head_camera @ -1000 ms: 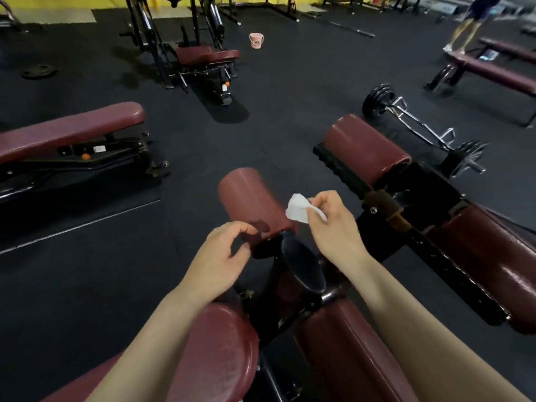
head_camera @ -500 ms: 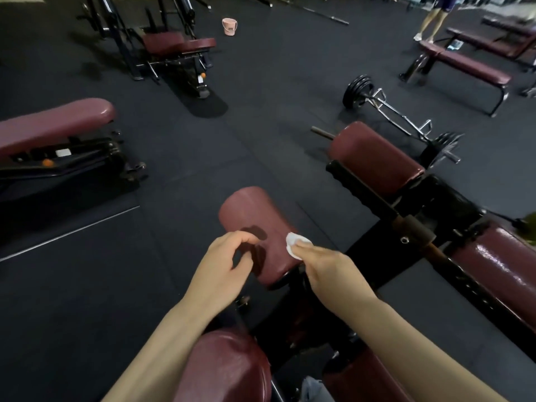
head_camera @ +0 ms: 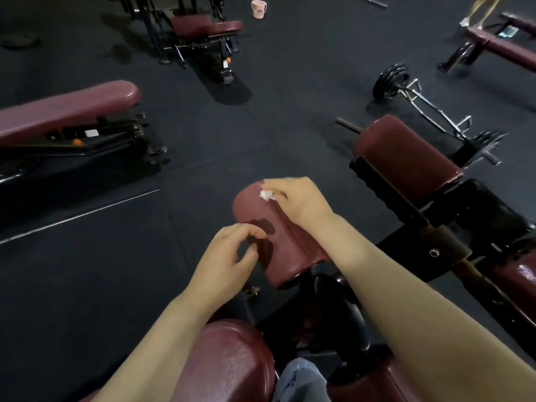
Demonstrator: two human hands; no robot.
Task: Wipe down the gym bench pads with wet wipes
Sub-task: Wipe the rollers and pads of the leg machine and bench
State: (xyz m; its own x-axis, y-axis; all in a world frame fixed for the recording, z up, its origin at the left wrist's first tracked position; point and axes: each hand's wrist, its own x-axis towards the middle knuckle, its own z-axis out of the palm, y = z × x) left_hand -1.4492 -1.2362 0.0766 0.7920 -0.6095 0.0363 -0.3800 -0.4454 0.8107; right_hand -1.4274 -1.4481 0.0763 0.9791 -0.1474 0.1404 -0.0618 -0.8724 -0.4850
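Head view: we see the right hand (head_camera: 298,203) at about 12 o'clock of centre, fingers pinched round a small crumpled white wet wipe (head_camera: 266,195), pressing it on the far end of a maroon roller pad (head_camera: 284,242). That pad sits mid-frame, running from 11 o'clock down toward 5 o'clock, mounted on a black frame (head_camera: 333,309). Left hand (head_camera: 229,261) hangs just beside the pad's left flank at 7 o'clock of the wipe, fingers curled loosely toward the thumb, gripping nothing; we cannot tell if the fingertips touch the pad.

At 6 o'clock, near seat pad (head_camera: 232,361), glossy maroon, under the left forearm. A bit of blue denim (head_camera: 301,381) shows beside it.

At 2 o'clock, second roller pad (head_camera: 406,155) of the same colour, well apart from the first, with a ribbed black bar (head_camera: 385,192) along its near side. Behind it at 1 o'clock, a curl bar with plates (head_camera: 429,111) on the dark floor (head_camera: 261,126).

At 9 o'clock, an inclined bench (head_camera: 69,108). At 11 o'clock, another machine with maroon pads (head_camera: 203,24); a pink bucket (head_camera: 259,8) near it at 12. Top right: flat bench (head_camera: 504,47), a person's legs (head_camera: 481,8) behind.
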